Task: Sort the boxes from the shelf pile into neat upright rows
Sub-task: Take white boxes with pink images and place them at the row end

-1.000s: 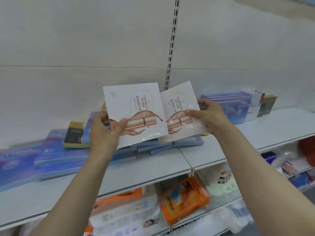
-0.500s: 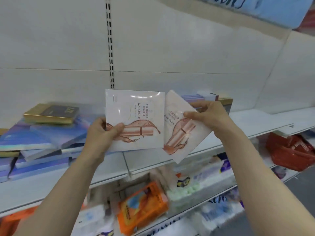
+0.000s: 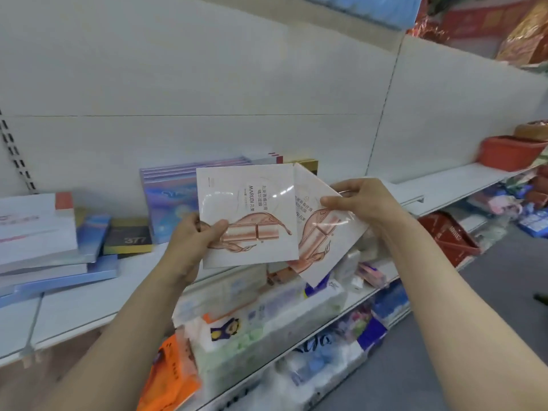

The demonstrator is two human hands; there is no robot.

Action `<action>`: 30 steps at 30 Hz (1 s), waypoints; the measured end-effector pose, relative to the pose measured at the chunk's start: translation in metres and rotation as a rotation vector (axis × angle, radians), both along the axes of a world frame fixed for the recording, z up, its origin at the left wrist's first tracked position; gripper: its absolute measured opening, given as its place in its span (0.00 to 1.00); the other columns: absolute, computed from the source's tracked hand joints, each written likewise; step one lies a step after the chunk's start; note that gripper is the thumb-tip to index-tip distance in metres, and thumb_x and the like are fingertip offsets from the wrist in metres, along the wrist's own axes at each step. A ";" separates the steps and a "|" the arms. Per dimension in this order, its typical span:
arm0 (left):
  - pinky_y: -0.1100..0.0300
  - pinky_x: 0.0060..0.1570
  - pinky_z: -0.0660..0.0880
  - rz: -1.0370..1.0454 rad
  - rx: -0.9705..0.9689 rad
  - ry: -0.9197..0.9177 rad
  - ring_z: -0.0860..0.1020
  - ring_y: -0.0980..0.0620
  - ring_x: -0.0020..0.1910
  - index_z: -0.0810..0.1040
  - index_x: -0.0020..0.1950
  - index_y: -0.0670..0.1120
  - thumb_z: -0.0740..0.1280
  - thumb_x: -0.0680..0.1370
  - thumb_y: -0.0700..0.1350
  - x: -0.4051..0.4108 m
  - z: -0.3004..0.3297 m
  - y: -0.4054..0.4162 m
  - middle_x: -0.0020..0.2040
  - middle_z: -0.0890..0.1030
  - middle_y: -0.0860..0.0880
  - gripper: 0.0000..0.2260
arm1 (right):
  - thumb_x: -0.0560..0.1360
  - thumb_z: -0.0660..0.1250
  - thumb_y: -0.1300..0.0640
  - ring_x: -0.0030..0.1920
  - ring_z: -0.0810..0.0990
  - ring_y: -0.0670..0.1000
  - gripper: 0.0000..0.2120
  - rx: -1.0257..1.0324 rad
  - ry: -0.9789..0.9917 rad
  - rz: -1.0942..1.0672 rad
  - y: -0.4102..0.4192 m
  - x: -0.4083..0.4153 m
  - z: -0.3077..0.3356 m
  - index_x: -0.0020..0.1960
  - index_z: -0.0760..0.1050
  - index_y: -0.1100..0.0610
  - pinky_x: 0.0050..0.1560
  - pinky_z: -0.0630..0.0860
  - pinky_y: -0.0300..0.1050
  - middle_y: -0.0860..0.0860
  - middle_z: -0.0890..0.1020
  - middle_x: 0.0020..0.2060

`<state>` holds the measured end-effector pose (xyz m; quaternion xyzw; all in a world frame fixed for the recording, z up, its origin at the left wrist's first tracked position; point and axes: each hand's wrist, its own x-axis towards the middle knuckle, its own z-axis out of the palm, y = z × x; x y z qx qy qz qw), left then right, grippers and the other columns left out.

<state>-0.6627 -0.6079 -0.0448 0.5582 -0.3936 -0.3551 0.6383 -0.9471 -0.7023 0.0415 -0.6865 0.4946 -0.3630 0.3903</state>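
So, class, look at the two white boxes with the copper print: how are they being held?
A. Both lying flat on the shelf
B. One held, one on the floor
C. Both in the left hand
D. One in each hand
D: the left hand grips the upright box and the right hand pinches the tilted box.

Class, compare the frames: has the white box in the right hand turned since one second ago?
Yes. Against the level shelf edge, the box in the right hand now tilts clockwise; earlier it sat nearly square.
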 end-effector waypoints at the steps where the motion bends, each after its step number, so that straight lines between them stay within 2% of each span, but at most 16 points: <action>1: 0.57 0.40 0.76 -0.012 0.000 0.001 0.81 0.48 0.42 0.75 0.59 0.42 0.71 0.76 0.40 -0.010 0.000 -0.012 0.49 0.81 0.41 0.13 | 0.67 0.80 0.55 0.40 0.87 0.52 0.18 0.000 -0.013 -0.016 -0.010 -0.012 -0.002 0.55 0.82 0.53 0.41 0.83 0.48 0.51 0.87 0.42; 3: 0.53 0.44 0.77 -0.031 -0.006 -0.015 0.81 0.45 0.46 0.75 0.59 0.42 0.71 0.76 0.40 -0.027 0.000 -0.040 0.53 0.81 0.38 0.13 | 0.67 0.80 0.56 0.39 0.87 0.52 0.17 0.005 -0.040 -0.050 -0.031 -0.035 -0.007 0.54 0.82 0.54 0.40 0.82 0.46 0.51 0.87 0.41; 7: 0.51 0.52 0.78 -0.052 -0.029 -0.012 0.81 0.44 0.50 0.74 0.61 0.43 0.71 0.76 0.40 -0.056 -0.002 -0.102 0.55 0.81 0.42 0.14 | 0.65 0.81 0.56 0.38 0.87 0.53 0.18 -0.003 -0.037 -0.118 -0.084 -0.070 -0.020 0.53 0.83 0.54 0.40 0.83 0.47 0.53 0.87 0.43; 11: 0.51 0.51 0.78 -0.088 -0.046 0.018 0.81 0.44 0.50 0.74 0.61 0.42 0.71 0.76 0.40 -0.081 -0.007 -0.175 0.54 0.81 0.43 0.16 | 0.64 0.82 0.57 0.38 0.87 0.55 0.17 -0.037 -0.024 -0.158 -0.143 -0.105 -0.020 0.51 0.83 0.54 0.43 0.84 0.51 0.55 0.86 0.43; 15: 0.50 0.49 0.78 -0.152 -0.081 0.030 0.81 0.43 0.51 0.75 0.60 0.44 0.71 0.75 0.40 -0.107 -0.003 -0.251 0.55 0.81 0.42 0.14 | 0.66 0.81 0.59 0.36 0.86 0.52 0.18 -0.058 0.027 -0.169 -0.206 -0.135 -0.004 0.53 0.82 0.56 0.35 0.82 0.42 0.55 0.86 0.43; 18: 0.50 0.52 0.78 -0.174 -0.117 0.031 0.82 0.43 0.51 0.75 0.61 0.44 0.71 0.75 0.39 -0.118 0.002 -0.299 0.55 0.82 0.41 0.15 | 0.66 0.81 0.57 0.36 0.86 0.50 0.19 -0.082 0.111 -0.134 -0.256 -0.148 0.010 0.55 0.82 0.56 0.34 0.80 0.37 0.54 0.87 0.44; 23: 0.47 0.56 0.78 -0.131 -0.130 0.032 0.80 0.38 0.54 0.75 0.62 0.43 0.72 0.74 0.41 -0.118 -0.003 -0.364 0.58 0.79 0.34 0.17 | 0.64 0.82 0.55 0.41 0.87 0.52 0.20 -0.124 0.188 -0.039 -0.343 -0.157 0.016 0.55 0.83 0.53 0.44 0.83 0.45 0.52 0.87 0.44; 27: 0.43 0.61 0.75 -0.077 -0.101 0.002 0.81 0.41 0.55 0.75 0.64 0.43 0.73 0.73 0.41 -0.112 -0.012 -0.381 0.58 0.81 0.40 0.20 | 0.65 0.81 0.56 0.42 0.87 0.52 0.17 -0.154 0.244 0.080 -0.392 -0.149 0.010 0.53 0.84 0.50 0.45 0.84 0.46 0.50 0.87 0.42; 30: 0.42 0.63 0.74 -0.016 -0.083 -0.020 0.81 0.42 0.55 0.75 0.64 0.43 0.76 0.69 0.44 -0.108 -0.020 -0.383 0.57 0.82 0.43 0.25 | 0.66 0.81 0.55 0.42 0.87 0.49 0.15 -0.175 0.279 0.182 -0.423 -0.138 0.003 0.52 0.85 0.47 0.46 0.83 0.45 0.47 0.87 0.42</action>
